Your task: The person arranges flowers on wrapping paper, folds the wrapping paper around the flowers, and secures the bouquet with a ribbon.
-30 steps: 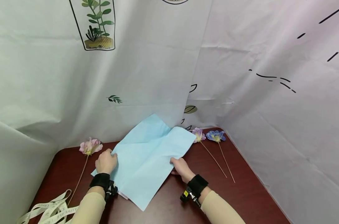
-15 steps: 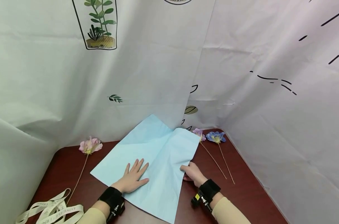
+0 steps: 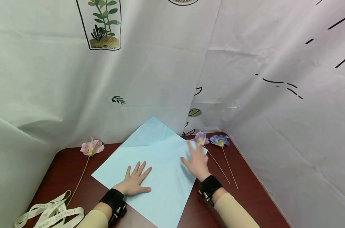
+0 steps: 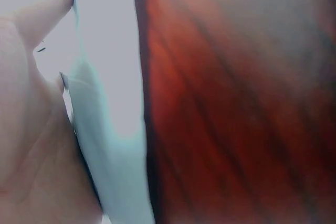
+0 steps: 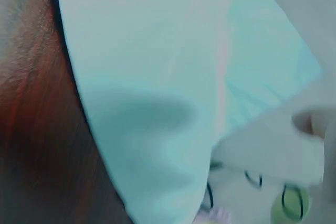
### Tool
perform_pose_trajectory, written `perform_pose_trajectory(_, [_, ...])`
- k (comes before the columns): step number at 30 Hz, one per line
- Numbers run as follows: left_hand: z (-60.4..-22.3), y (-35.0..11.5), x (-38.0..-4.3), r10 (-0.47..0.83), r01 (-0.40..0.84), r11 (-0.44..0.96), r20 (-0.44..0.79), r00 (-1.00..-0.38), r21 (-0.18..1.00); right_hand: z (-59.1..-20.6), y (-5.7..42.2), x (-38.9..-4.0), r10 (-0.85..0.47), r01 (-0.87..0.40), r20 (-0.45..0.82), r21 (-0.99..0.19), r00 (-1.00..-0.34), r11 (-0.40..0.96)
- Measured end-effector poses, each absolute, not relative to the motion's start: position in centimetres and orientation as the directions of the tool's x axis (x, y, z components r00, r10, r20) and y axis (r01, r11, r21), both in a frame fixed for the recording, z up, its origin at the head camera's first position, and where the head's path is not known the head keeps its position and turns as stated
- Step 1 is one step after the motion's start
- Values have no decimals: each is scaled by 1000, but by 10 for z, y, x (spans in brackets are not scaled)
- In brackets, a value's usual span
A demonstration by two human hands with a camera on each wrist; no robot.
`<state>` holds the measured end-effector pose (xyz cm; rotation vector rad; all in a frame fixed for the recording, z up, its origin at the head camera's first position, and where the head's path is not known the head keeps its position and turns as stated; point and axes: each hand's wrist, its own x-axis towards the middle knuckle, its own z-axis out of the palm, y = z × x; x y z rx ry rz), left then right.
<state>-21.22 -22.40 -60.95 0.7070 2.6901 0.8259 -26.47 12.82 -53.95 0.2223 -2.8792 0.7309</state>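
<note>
A light blue sheet of wrapping paper lies spread on the dark red table, one corner toward the back wall. My left hand rests flat on its left part, fingers spread and straight. Over the right part is my right hand, blurred, with its fingers apart and holding nothing. In the right wrist view the paper bulges a little and carries a soft shadow, with a fingertip at the right edge. The left wrist view has my palm close beside the paper's edge.
A pink flower on a thin stem lies at the left. Beyond my right hand lie a purple flower and a blue flower. Cream printed ribbon is heaped at the front left. White printed cloth hangs behind the table.
My left hand let go of the paper's left edge and came to lie flat on the sheet. My right hand released the right edge and rose over it. The paper lies flatter and shifted right.
</note>
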Motion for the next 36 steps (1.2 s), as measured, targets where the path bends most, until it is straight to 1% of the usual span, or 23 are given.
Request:
perform_pose_trajectory(2, [-611, -228, -213, 514, 378, 728, -92, -853, 572, -550, 114, -270, -232, -270, 140, -416, -963, 869])
perform_pose_trajectory(4, [-612, -232, -213, 516, 376, 726, -94, -851, 577, -561, 103, -273, -306, -299, 46, -396, -951, 868])
perform_pose_trajectory(7, [-612, -236, -213, 519, 373, 722, -100, -849, 583, -570, 94, -271, -316, -256, -102, -383, -943, 888])
perform_pose_trajectory(10, [-614, -241, -212, 526, 377, 717, -101, -844, 586, -570, 89, -266, -279, -203, -176, -356, -944, 912])
perform_pose_trajectory(13, [-616, -247, -212, 528, 384, 719, -98, -843, 579, -569, 86, -262, -251, -179, -174, -348, -952, 920])
perform_pose_trajectory(20, [-616, -255, -213, 529, 392, 728, -98, -843, 562, -578, 87, -260, -180, -110, -152, -386, -972, 916])
perform_pose_trajectory(28, [-613, -254, -215, 530, 393, 729, -100, -842, 560, -565, 87, -257, -140, -68, -182, -355, -973, 932])
perform_pose_trajectory(32, [-613, -258, -213, 536, 383, 720, -114, -836, 579, -569, 87, -254, -132, -64, -197, -319, -972, 946])
perform_pose_trajectory(36, [-614, -258, -213, 549, 395, 709, -106, -829, 585, -568, 91, -253, -131, -62, -196, -325, -972, 944])
